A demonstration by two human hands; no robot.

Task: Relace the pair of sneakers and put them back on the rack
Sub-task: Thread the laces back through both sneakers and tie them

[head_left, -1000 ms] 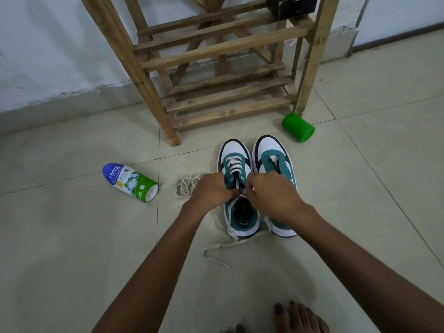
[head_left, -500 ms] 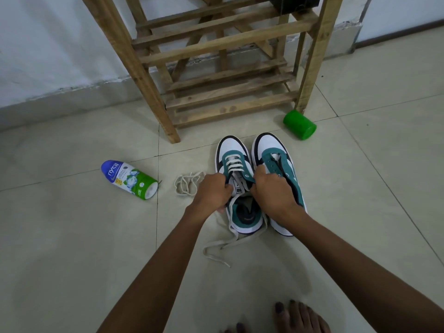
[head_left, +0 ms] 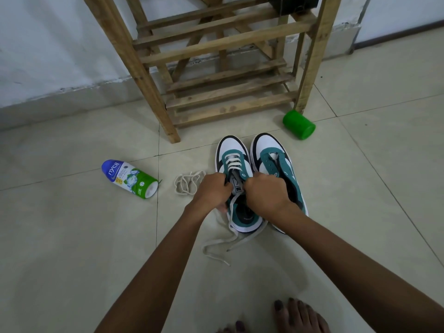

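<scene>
Teal, white and black, the pair of sneakers stands side by side on the tiled floor (head_left: 72, 236), toes toward the wooden rack (head_left: 216, 75). The left sneaker (head_left: 234, 164) has white lace crossed through its lower eyelets, and the loose lace ends (head_left: 223, 243) trail over its heel onto the floor. The right sneaker (head_left: 274, 162) shows bare eyelets. The left hand (head_left: 212, 191) is curled at the left edge of the left sneaker's opening, beside the tongue, and seems to pinch the lace there. The right hand (head_left: 266, 193) is curled at the opposite edge of the same opening; what its fingers hold is hidden. A second lace (head_left: 187, 183) lies bunched on the floor just left of the sneakers. Farther left lies a powder bottle (head_left: 129, 179) on its side, and a green cup (head_left: 299, 124) lies tipped beside the rack's right leg. Bare toes (head_left: 295, 316) show at the lower edge.
</scene>
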